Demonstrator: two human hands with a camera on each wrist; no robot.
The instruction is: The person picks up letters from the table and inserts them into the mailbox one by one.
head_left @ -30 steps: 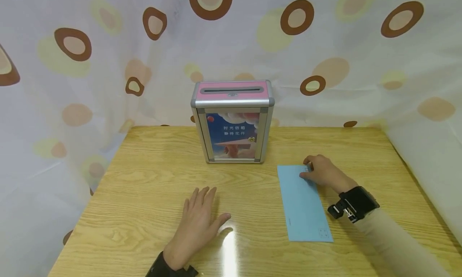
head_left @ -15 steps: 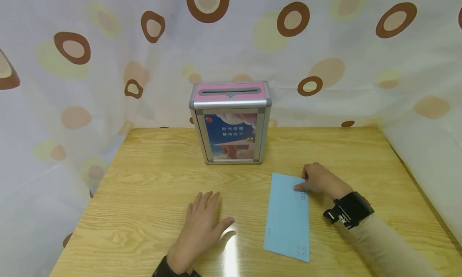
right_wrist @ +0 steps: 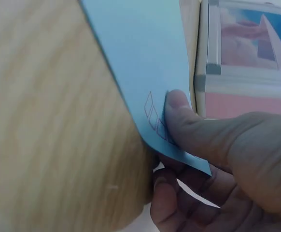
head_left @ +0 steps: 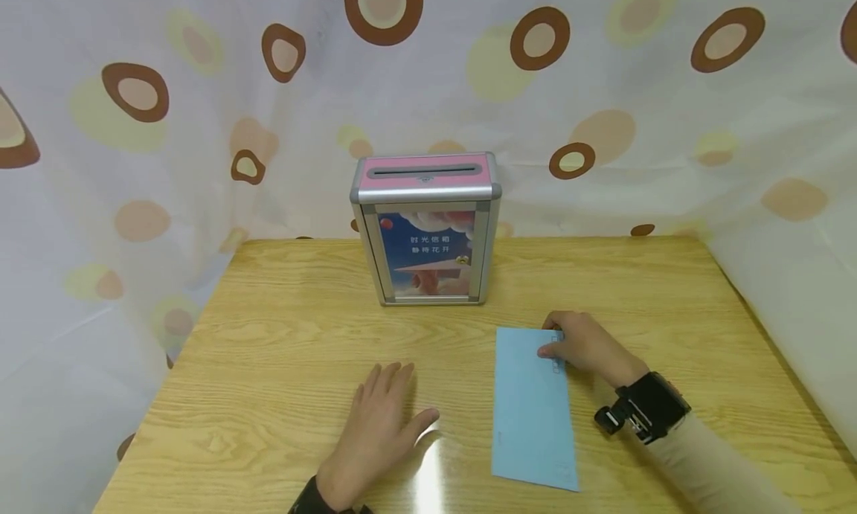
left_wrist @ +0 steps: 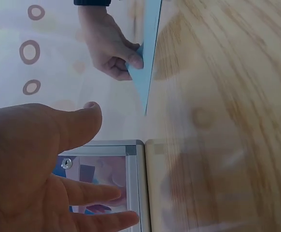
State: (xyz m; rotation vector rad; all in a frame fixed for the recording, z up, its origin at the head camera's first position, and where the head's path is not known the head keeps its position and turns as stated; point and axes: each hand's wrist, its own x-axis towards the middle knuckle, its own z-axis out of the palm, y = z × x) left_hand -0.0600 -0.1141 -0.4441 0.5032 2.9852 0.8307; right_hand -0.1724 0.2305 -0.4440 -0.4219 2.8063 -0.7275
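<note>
A light blue envelope [head_left: 532,417] with small printed boxes is pinched at its far right corner by my right hand [head_left: 581,343]. In the right wrist view the thumb [right_wrist: 179,108] lies on top of the envelope [right_wrist: 140,53], with the fingers curled underneath, and the held end bends. My left hand [head_left: 378,425] is over the table to the left of the envelope, fingers straight and thumb spread, holding nothing. Behind both hands stands an upright letter box [head_left: 428,250] with silver edges, a pink top with a slot [head_left: 425,171], and a picture front with a small lock.
The wooden table [head_left: 281,395] carries the letter box near its back edge. A white cloth [head_left: 428,90] with brown and beige rings hangs behind the table and along its sides. A bright light reflection lies on the table right of the left hand.
The right hand has drawn the envelope left and toward the person, and the envelope has swung round slightly. The left hand has barely shifted.
</note>
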